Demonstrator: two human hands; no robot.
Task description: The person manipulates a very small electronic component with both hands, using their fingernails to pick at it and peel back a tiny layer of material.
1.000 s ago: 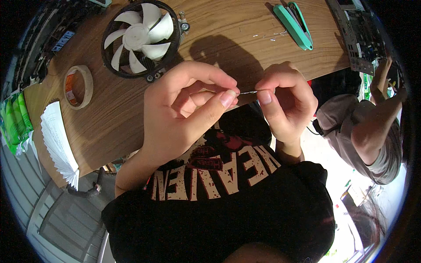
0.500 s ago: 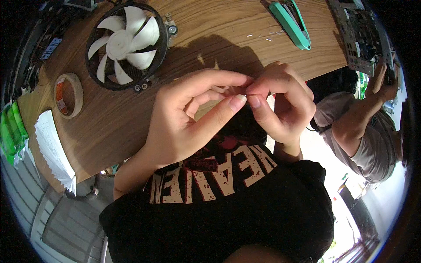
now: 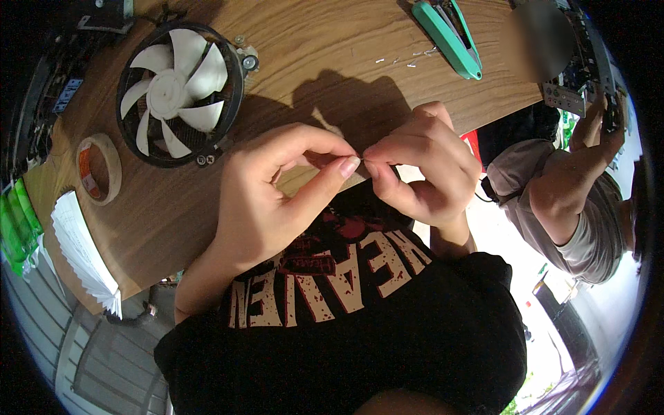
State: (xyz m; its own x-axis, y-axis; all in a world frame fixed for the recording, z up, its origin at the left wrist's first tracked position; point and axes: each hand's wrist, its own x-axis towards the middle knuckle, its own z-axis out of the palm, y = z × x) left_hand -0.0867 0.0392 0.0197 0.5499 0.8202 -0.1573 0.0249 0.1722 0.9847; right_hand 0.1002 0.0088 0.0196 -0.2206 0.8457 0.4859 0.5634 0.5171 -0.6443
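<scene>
My left hand (image 3: 252, 200) is pinched, thumb and index fingertip together, on a tiny, thin metallic piece (image 3: 361, 158) that looks like twisted wire. My right hand (image 3: 432, 169) pinches the same piece from the other side, its other fingers curled. The piece is almost hidden between the fingertips, which nearly touch. Both hands are above the near edge of the wooden table (image 3: 346, 34), in front of my black shirt. Beyond them, small silvery bits (image 3: 411, 65) lie beside a teal open stapler (image 3: 443, 41).
A white-bladed fan (image 3: 166, 93), tape roll (image 3: 113, 169) and pleated white paper (image 3: 83, 256) are on the left, with a green packet (image 3: 17, 228) at the edge. Circuit boards (image 3: 567, 97) are at the right, where a seated person in grey (image 3: 574, 214) reaches toward them.
My fingertips have drawn closer, covering most of the thin piece that showed between them a second ago. The objects on the table appear shifted down and left as the view moves.
</scene>
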